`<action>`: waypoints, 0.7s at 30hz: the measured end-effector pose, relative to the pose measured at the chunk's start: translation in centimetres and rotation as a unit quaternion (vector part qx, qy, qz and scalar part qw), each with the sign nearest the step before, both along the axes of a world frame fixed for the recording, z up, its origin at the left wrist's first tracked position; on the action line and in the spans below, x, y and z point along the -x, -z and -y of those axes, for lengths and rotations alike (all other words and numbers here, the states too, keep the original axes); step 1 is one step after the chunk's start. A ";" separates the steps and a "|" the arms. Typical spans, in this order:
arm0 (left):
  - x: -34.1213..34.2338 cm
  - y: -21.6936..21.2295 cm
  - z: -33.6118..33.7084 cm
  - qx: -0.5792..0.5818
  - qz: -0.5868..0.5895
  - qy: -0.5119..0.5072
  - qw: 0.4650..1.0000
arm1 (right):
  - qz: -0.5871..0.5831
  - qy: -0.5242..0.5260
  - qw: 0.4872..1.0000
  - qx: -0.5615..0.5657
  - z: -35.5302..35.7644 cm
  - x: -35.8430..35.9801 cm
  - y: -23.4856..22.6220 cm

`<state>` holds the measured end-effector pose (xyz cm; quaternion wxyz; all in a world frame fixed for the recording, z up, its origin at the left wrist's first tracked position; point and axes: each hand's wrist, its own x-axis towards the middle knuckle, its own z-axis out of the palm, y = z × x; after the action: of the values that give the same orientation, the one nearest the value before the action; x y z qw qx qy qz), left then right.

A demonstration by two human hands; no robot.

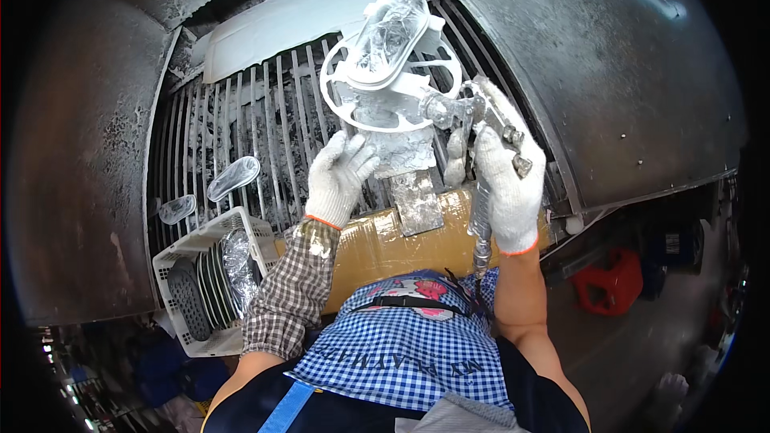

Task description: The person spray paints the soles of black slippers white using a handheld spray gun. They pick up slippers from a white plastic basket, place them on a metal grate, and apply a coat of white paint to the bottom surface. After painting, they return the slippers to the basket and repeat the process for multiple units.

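Observation:
In a white glove, my right hand is closed around a paint-crusted spray gun, whose nozzle end is beside the right edge of a white spoked wheel. A hose hangs from the gun's handle toward my apron. On the wheel lies a shoe sole, white at its edge, with crinkled clear film over its middle. My left hand, also gloved, has its fingers apart and holds nothing. It is just below the wheel's near rim; whether a fingertip touches the rim I cannot tell.
A white plastic basket with several soles stands at the left. Two film-like sole-shaped pieces lie on the slatted grate. Metal walls flank the grate. Tan-taped cardboard runs along the front; a red jerrycan is low right.

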<state>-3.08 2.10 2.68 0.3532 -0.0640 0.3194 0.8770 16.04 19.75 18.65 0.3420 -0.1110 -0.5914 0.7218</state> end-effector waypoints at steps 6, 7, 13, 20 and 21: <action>-0.6 0.3 0.1 -0.007 0.000 0.025 1.000 | -0.019 0.023 0.999 0.020 -0.5 1.0 0.4; -0.7 0.4 0.1 -0.012 -0.003 0.028 1.000 | -0.022 0.021 0.999 0.027 -0.5 0.9 0.3; -1.6 -2.2 -0.8 -0.034 -0.036 0.056 0.997 | -0.045 0.041 0.996 0.069 -0.4 0.5 -0.2; -0.1 -1.4 -0.6 -0.044 -0.062 0.025 0.997 | -0.030 0.067 0.997 0.026 -0.9 -1.0 0.9; 0.1 -1.4 -0.5 -0.042 -0.058 0.018 0.997 | -0.031 0.067 0.997 0.025 -0.9 -1.2 1.0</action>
<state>-3.14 2.64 4.04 0.3521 0.0077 0.3034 0.8854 17.22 20.62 17.62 0.4050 -0.1362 -0.5536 0.7148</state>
